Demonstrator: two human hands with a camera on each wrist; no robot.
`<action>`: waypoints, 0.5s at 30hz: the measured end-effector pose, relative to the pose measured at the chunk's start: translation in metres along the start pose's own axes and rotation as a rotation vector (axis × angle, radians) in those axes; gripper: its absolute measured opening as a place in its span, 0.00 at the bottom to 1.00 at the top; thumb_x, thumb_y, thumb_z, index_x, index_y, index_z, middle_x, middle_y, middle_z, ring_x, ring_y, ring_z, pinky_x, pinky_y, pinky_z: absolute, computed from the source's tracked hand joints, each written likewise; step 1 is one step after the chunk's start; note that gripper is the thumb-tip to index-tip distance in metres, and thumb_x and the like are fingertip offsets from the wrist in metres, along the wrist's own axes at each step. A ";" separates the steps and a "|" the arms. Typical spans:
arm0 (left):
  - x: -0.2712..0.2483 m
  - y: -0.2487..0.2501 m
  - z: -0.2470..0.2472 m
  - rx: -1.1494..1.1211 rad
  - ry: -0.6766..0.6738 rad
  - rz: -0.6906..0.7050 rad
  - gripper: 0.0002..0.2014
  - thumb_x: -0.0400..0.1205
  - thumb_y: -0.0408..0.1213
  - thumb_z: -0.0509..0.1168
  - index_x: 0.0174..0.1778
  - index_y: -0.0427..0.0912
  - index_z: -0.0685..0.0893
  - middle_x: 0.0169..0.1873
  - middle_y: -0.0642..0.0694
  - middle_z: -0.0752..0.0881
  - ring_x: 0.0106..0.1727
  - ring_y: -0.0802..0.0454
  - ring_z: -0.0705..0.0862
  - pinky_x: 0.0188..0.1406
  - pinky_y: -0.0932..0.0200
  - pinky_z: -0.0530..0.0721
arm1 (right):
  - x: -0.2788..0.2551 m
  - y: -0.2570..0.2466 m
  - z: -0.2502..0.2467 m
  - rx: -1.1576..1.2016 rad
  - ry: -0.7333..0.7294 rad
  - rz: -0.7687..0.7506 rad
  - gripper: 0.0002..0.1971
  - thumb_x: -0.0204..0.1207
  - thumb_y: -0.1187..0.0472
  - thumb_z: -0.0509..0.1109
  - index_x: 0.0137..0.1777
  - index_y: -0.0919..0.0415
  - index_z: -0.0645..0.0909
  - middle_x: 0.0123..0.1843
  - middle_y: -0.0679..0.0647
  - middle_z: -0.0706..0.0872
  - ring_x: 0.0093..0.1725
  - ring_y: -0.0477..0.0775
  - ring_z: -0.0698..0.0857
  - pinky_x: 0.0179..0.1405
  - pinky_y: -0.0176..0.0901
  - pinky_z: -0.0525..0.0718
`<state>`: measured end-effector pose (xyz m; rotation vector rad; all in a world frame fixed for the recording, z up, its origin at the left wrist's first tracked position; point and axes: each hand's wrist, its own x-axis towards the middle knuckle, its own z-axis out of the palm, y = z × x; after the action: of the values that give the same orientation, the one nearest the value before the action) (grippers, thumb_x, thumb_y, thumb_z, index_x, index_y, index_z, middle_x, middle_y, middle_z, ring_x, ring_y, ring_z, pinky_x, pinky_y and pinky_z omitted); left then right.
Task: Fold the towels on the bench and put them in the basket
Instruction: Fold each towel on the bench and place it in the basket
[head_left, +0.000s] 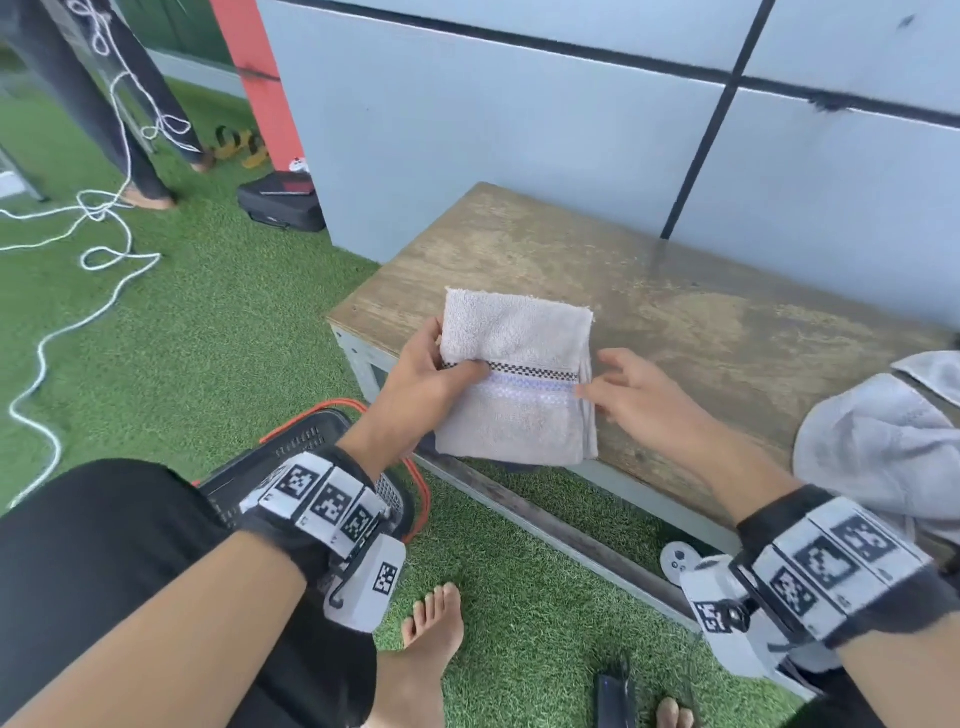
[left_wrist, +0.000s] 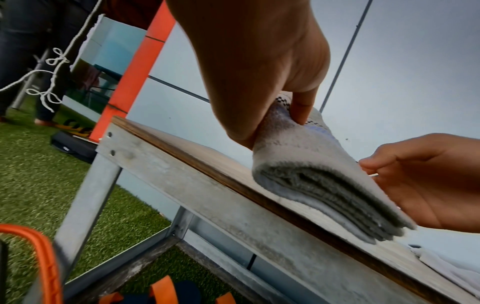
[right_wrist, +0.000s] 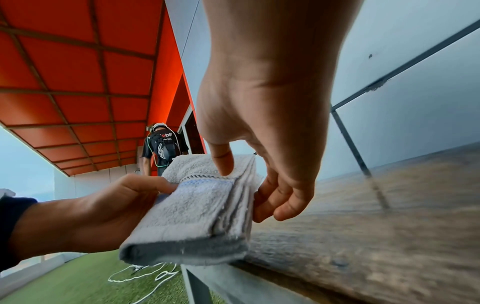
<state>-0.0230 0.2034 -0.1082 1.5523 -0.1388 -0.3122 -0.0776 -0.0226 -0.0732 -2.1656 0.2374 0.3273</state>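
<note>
A folded beige towel (head_left: 514, 379) with a checked and blue stripe is held over the front left part of the wooden bench (head_left: 701, 312). My left hand (head_left: 449, 366) pinches its left edge, thumb on top and fingers underneath, so the towel (left_wrist: 311, 164) tilts up off the board. My right hand (head_left: 597, 395) is at the towel's right, layered edge. Its thumb (right_wrist: 223, 162) rests on the towel (right_wrist: 197, 205) and its fingers hang loosely curled beside it. The black basket (head_left: 311, 441) with orange handles stands on the grass below my left forearm.
Crumpled pale towels (head_left: 883, 447) lie at the bench's right end. A white rope (head_left: 98, 260), a black case (head_left: 283, 205) and another person's legs (head_left: 135, 130) are at the left. A white controller (head_left: 678, 561), a dark flat object (head_left: 615, 701) and my bare foot (head_left: 434, 623) are on the grass.
</note>
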 end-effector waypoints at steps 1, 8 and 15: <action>-0.001 0.001 -0.005 -0.010 0.003 -0.011 0.26 0.80 0.25 0.71 0.74 0.39 0.72 0.61 0.43 0.90 0.59 0.44 0.91 0.53 0.48 0.90 | 0.001 -0.003 0.005 0.026 -0.022 -0.003 0.23 0.84 0.53 0.68 0.76 0.55 0.72 0.67 0.41 0.81 0.58 0.45 0.86 0.69 0.58 0.82; 0.008 0.020 -0.012 -0.045 0.124 -0.025 0.22 0.78 0.30 0.71 0.68 0.44 0.76 0.56 0.44 0.90 0.52 0.45 0.92 0.47 0.45 0.91 | 0.002 -0.052 0.024 0.077 -0.012 -0.061 0.12 0.82 0.60 0.68 0.62 0.64 0.83 0.61 0.66 0.88 0.62 0.68 0.86 0.68 0.64 0.82; 0.015 0.033 -0.010 -0.040 0.320 -0.003 0.16 0.80 0.33 0.69 0.61 0.47 0.75 0.48 0.48 0.87 0.45 0.52 0.88 0.40 0.54 0.89 | 0.006 -0.075 0.038 0.099 0.080 -0.083 0.13 0.85 0.56 0.63 0.67 0.54 0.73 0.60 0.51 0.83 0.57 0.48 0.83 0.44 0.42 0.78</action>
<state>-0.0020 0.2088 -0.0771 1.5419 0.1192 -0.0659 -0.0559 0.0513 -0.0391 -2.0864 0.2045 0.1780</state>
